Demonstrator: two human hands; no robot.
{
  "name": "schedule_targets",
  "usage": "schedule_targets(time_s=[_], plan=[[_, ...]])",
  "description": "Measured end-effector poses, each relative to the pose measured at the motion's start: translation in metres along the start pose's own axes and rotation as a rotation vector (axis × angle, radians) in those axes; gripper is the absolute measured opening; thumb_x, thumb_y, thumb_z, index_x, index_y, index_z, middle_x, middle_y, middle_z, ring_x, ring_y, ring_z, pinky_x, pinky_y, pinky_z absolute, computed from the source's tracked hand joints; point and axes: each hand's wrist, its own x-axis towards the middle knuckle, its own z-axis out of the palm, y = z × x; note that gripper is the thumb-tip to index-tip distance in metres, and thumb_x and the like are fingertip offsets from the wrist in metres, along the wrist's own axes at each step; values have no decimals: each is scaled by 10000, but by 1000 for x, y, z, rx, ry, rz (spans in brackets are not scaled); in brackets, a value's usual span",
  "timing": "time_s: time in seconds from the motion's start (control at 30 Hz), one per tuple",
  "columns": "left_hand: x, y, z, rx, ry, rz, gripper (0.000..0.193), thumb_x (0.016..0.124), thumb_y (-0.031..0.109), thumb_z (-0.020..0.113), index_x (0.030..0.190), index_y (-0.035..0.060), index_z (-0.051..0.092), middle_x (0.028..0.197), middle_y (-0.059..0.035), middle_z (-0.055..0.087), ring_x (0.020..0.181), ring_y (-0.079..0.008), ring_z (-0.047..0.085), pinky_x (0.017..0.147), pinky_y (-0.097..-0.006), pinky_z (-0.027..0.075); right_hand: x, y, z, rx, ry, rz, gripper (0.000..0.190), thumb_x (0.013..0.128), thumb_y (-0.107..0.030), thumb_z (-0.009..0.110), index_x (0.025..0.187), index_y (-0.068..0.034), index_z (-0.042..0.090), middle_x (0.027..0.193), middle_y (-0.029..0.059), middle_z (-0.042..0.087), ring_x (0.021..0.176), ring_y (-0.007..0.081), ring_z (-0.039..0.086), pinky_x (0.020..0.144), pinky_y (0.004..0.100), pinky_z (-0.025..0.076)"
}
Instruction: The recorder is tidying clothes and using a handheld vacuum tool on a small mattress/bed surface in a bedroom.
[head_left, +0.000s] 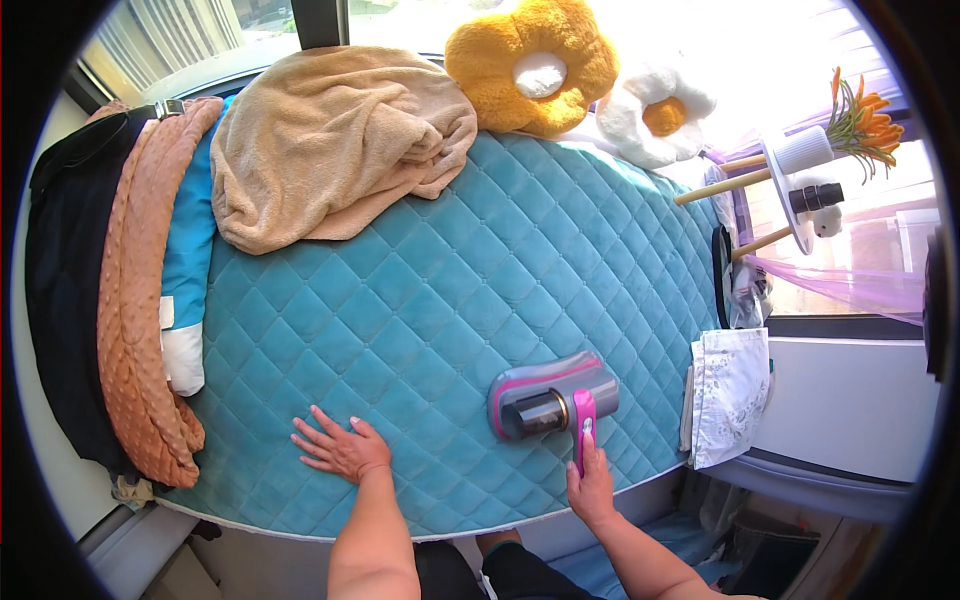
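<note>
My right hand (590, 480) grips the pink handle of a grey and pink handheld mattress vacuum (547, 397). The vacuum's wide head rests on a teal quilted mattress cover (450, 315), right of the middle. A dark, glossy cylinder sticks out of the vacuum's left side. To the left, my left hand (345, 450) lies palm down on the quilted cover with its fingers spread, holding nothing.
A crumpled beige fleece blanket (337, 150) lies at the back, beside yellow (487, 97) and white (621, 112) flower cushions. Folded peach (135, 337) and black (67, 300) textiles line the left. White folded fabric (727, 397) and a small side table (776, 187) stand right.
</note>
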Motion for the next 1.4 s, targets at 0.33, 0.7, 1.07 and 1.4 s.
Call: schedule_targets(time_s=[0.33, 0.7, 1.07, 1.4], plan=[[-1, 2, -1, 14, 1, 12, 727, 889, 319, 531, 1541, 148, 259, 1622, -159, 126, 1492, -398, 112, 1175, -608, 94, -51, 7, 8, -12, 52, 202, 730, 910, -54, 588, 1541, -172, 240, 1123, 211, 497, 944, 411, 577, 750, 476, 490], [2, -5, 6, 14, 11, 7, 740, 874, 333, 530, 1541, 158, 263, 1624, -149, 133, 1492, -400, 115, 1173, -611, 100, 136, -3, -19, -27, 316, 93, 728, 942, -73, 546, 1569, -202, 198, 1049, 195, 531, 866, 383, 590, 757, 463, 478], [0, -4, 7, -8, 49, 31, 742, 867, 331, 532, 1539, 157, 268, 1620, -151, 145, 1487, -409, 125, 1166, -622, 107, 341, -17, -74, -191, 326, 239, 691, 962, -209, 510, 1566, -201, 175, 1154, 296, 624, 1043, 456, 614, 911, 501, 469], [0, -2, 9, 32, 52, 14, 708, 891, 335, 514, 1538, 173, 274, 1623, -133, 146, 1491, -381, 134, 1172, -601, 118, 293, 28, -88, -194, 281, 81, 705, 949, -191, 540, 1563, -229, 197, 1005, 272, 631, 936, 441, 625, 834, 505, 482]])
